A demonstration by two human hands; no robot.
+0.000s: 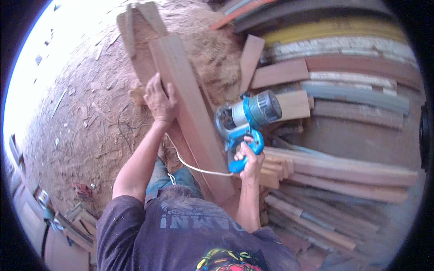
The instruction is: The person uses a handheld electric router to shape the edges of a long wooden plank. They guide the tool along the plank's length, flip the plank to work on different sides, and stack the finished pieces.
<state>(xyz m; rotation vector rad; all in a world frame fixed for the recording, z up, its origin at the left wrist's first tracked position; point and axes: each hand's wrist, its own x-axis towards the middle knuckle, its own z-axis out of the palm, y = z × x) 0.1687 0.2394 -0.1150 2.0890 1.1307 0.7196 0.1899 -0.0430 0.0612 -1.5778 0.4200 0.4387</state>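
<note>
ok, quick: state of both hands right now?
Left hand: open, resting on the wooden board.
Right hand: closed, holding the blue power tool by its handle.

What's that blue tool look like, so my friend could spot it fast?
Find the long wooden board running up the middle. Beside its right edge is the power tool, trailing a white cord. Its round motor and bright blue looped handle set it apart from the long, flat planks stacked farther right.

Partly hidden at the right hand (252, 163) by the blue tool handle (258, 142). Cut off below at the dark shirt (185, 237).
</note>
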